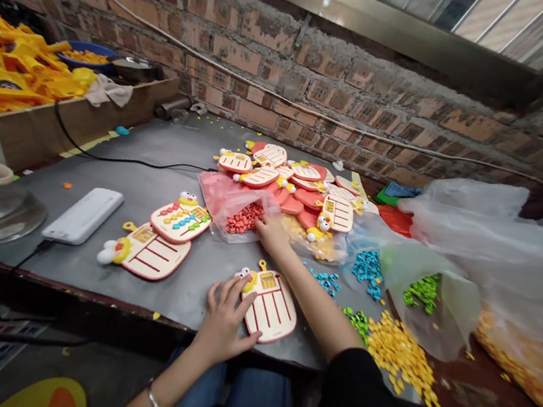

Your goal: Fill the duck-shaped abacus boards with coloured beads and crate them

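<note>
A cream, red-edged toy board with dark slots and a yellow bird head lies near the table's front edge. Spread over its left side is my left hand, fingers apart, the thumb at the lower edge and other fingertips by the bird head. My right hand reaches over the board to a clear bag of small red beads. Its fingers are bent together at the beads; their tips are partly hidden, so what they pinch cannot be made out.
Left lie a board with coloured beads, a slotted board and a white power bank. More boards are piled behind. Blue beads, green beads and yellow beads lie right. Yellow parts fill a wooden-sided box.
</note>
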### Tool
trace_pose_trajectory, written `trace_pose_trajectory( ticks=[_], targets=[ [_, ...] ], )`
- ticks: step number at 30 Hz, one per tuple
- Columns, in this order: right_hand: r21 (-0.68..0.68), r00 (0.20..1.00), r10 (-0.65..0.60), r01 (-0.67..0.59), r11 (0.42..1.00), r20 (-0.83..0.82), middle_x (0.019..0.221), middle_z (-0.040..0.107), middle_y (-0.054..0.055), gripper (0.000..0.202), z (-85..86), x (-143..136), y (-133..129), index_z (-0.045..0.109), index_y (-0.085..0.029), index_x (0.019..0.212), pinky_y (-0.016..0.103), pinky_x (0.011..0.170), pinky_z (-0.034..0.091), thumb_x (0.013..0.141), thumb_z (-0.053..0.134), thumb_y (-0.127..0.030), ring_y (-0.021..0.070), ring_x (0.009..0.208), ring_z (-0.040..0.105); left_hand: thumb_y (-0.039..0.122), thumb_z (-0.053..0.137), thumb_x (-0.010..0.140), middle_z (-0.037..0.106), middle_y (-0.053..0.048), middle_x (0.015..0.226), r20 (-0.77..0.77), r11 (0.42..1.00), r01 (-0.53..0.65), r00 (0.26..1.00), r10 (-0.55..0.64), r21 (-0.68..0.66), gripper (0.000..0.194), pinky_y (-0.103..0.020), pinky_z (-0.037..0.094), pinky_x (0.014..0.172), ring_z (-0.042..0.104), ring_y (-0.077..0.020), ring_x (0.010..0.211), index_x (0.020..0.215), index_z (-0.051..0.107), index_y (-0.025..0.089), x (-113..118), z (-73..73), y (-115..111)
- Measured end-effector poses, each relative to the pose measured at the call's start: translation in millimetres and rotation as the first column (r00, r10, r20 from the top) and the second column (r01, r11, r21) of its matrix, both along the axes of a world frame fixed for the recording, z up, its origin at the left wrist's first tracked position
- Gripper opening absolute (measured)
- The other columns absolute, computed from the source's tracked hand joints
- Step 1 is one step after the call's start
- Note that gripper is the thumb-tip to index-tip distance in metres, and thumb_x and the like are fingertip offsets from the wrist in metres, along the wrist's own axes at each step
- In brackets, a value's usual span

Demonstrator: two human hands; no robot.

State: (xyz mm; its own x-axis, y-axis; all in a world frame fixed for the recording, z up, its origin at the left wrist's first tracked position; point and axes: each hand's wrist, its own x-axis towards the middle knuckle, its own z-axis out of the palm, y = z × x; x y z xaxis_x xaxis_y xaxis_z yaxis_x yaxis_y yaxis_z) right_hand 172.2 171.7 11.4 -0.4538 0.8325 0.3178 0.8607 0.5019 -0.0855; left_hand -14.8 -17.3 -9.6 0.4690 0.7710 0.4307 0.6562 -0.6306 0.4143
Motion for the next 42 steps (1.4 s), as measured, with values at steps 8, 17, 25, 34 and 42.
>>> trace_pose_trajectory(
  ticks=[8,17,25,34,42],
  targets=[
    [-0.135,0.975,-0.142,0.120,0.984,-0.169,0.103,0.064,0.011,0.024,7.8,-2.0,0.2,0.068,-0.015,0.098,0.032,0.087,0.046,0.088,0.046,-0.010,0.0202,0.097,0.058,0.052,0.068,0.068,0.039,-0.013,0.148,-0.056,0.996,0.007,0.998,-0.012,-0.094,0.066,-0.053,0.027,0.105,0.031,-0.0387,0.134,0.125,0.056,0.022,1.2,3.4,2.4],
    [-0.217,0.680,-0.208,0.073,0.973,-0.703,0.087,0.067,0.006,0.012,19.2,51.6,-128.6,0.066,-0.018,0.090,0.030,0.068,0.052,0.087,0.058,-0.027,0.0178,0.077,0.063,0.051,0.070,0.068,0.028,-0.013,0.155,-0.111,0.977,0.158,0.978,-0.174,-0.143,0.075,-0.049,0.030,0.108,0.020,-0.0361,0.143,0.132,0.049,0.018,2.9,6.9,7.2],
    [-0.160,0.898,-0.244,0.198,0.967,-0.366,0.087,0.065,0.008,0.017,-3.9,57.3,-170.1,0.066,-0.020,0.079,0.035,0.079,0.048,0.089,0.052,-0.016,0.0217,0.086,0.057,0.054,0.067,0.071,0.034,-0.011,0.152,-0.145,0.982,0.147,0.976,-0.163,-0.116,0.090,-0.053,0.019,0.112,0.021,-0.0348,0.142,0.147,0.030,0.020,5.6,4.7,5.6],
    [-0.251,0.897,-0.209,0.115,0.961,-0.389,0.084,0.065,0.008,0.016,-0.7,65.8,-187.4,0.065,-0.019,0.081,0.034,0.076,0.049,0.088,0.051,-0.016,0.0210,0.083,0.059,0.060,0.066,0.071,0.034,-0.012,0.152,-0.153,0.979,0.130,0.976,-0.154,-0.154,0.102,-0.052,0.013,0.113,0.022,-0.0339,0.143,0.151,0.017,0.020,5.4,1.0,6.2],
    [-0.409,0.772,-0.228,-0.046,0.911,-0.594,0.093,0.069,0.005,0.032,0.2,31.6,-187.2,0.058,-0.021,0.117,0.030,0.075,0.051,0.085,0.060,-0.019,0.0172,0.080,0.065,0.063,0.070,0.065,0.032,-0.011,0.153,-0.111,0.957,0.188,0.970,-0.216,-0.219,0.116,-0.047,0.015,0.114,0.019,-0.0310,0.144,0.151,0.005,0.019,4.1,-0.4,7.9]
  ],
)
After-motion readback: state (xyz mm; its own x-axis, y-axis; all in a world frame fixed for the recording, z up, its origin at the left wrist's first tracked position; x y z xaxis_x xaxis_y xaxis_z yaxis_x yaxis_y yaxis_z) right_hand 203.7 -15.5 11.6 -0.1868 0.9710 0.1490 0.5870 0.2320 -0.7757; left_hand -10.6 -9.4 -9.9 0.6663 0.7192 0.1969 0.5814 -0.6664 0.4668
